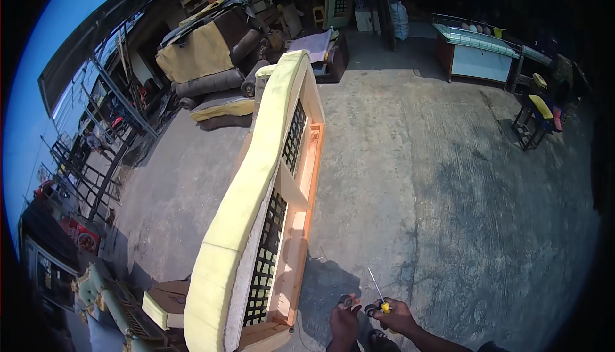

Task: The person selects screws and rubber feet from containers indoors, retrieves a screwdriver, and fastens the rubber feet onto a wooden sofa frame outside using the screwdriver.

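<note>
A screwdriver (385, 306) with a yellow handle is gripped in my right hand (398, 319), its thin metal shaft pointing up and away. At the fingertips of that hand shows a small dark ring-shaped piece (369, 310). Close beside it, my left hand (344, 323) is closed on a small, roundish dark piece (348, 301) too small to make out. To the left of both hands stands a wooden sofa frame (301, 243), tipped on its side. Yellow foam (237, 204) covers its long curved edge, and black webbing (268, 256) crosses its openings.
Old dark sofas (208, 83) are piled at the far left. A cabinet (480, 62) with a green-tinted top stands at the far right, near a small dark stool (538, 118). A worn green chair frame (115, 301) lies at the near left. Concrete floor (461, 179) stretches right.
</note>
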The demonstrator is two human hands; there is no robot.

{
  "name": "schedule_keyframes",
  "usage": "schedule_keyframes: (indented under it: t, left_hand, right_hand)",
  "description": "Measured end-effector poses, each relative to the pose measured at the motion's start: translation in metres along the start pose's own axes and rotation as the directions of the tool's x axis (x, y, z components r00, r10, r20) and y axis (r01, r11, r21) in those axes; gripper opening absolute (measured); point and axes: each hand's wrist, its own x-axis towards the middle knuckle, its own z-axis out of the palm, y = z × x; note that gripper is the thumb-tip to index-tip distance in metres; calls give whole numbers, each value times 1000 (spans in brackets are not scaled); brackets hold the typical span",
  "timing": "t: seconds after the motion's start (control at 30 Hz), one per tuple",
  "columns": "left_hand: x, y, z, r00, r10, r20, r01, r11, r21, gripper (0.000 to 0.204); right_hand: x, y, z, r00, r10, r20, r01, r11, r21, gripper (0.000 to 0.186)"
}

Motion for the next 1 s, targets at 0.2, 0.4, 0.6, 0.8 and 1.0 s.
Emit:
schedule_keyframes:
  t: [0.2, 0.4, 0.6, 0.8, 1.0]
  left_hand:
    - [69, 93, 132, 939, -253, 235, 247, 967, 55, 51]
    - [153, 178, 315, 778, -591, 213, 610, 792, -28, 52]
    - [317, 163, 412, 817, -475, 327, 492, 870, 33, 40]
    - [505, 162, 571, 798, -572, 189, 405, 742, 534, 40]
    - [704, 96, 766, 782, -562, 269, 535, 827, 174, 45]
  right_hand:
    - [25, -208, -45, 994, -110, -14, 111, 987, 115, 24]
    - [113, -396, -76, 963, 173, 206, -107, 949, -297, 38]
    - [195, -542, -148, 993, 52, 102, -29, 976, -214, 29]
    - [389, -601, -290, 926, -323, -196, 328, 945, -7, 27]
    - [572, -723, -475, 714, -695, -78, 627, 685, -370, 35]
